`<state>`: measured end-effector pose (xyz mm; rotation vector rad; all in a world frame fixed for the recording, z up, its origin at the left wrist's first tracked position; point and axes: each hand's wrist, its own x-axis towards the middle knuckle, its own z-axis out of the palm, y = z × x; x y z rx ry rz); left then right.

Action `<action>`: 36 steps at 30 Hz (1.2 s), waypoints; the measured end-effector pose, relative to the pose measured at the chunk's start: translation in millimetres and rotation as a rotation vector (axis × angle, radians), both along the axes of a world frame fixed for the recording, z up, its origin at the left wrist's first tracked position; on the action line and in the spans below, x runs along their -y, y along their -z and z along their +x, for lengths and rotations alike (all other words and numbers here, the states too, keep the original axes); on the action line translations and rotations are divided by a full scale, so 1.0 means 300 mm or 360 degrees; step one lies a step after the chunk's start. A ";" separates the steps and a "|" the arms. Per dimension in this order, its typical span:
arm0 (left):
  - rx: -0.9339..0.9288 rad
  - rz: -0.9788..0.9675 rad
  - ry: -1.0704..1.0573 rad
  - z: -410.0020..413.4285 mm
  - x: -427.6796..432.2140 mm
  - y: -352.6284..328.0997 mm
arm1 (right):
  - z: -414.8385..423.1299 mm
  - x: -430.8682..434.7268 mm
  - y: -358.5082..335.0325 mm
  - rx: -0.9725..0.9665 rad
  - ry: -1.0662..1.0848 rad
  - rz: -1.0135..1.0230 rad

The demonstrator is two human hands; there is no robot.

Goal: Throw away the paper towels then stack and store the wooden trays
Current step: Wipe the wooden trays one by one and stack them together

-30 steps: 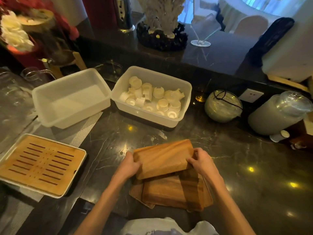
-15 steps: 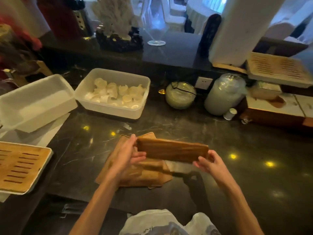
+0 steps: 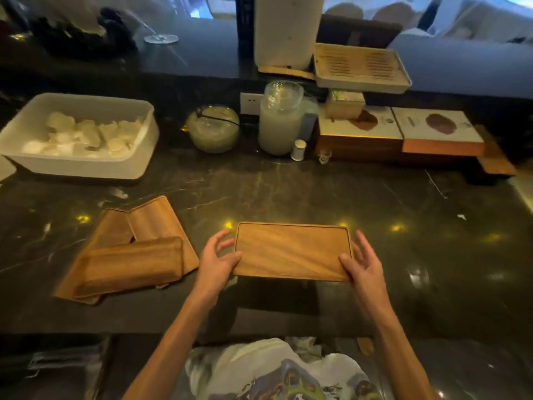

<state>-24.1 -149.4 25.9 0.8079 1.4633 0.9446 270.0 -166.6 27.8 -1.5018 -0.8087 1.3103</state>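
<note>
I hold one flat wooden tray (image 3: pixel 292 251), face up, just above the dark marble counter (image 3: pixel 288 194). My left hand (image 3: pixel 216 265) grips its left end, thumb on top. At the tray's right end my right hand (image 3: pixel 364 269) holds it the same way. To the left lies a loose pile of wooden trays (image 3: pixel 129 255), overlapping at different angles, the top one upside down. No paper towel shows on the counter.
A white tub (image 3: pixel 83 166) of small white cups stands at the back left. Behind the held tray are a round glass jar (image 3: pixel 213 129), a tall lidded jar (image 3: pixel 281 119) and wooden boxes (image 3: pixel 398 140). A slatted tea tray (image 3: pixel 360 67) sits on the upper ledge.
The tray I lifted off the pile on edge has been turned flat, face up, and carried right of the pile. My view has swung right.
</note>
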 end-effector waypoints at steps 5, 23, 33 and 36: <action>-0.0110 -0.0030 -0.0040 0.122 0.074 0.049 | 0.126 0.064 0.055 0.0191 -0.0148 -0.0074; -0.0609 -0.0180 0.0074 0.240 0.105 0.318 | 0.183 0.080 0.412 0.0892 -0.0236 -0.0371; -0.0741 -0.0213 0.0082 0.249 0.123 0.405 | 0.177 0.125 0.449 0.1379 -0.0316 -0.0356; -0.0674 -0.0223 0.0085 0.241 0.134 0.415 | 0.184 0.134 0.465 0.1611 -0.0364 -0.0309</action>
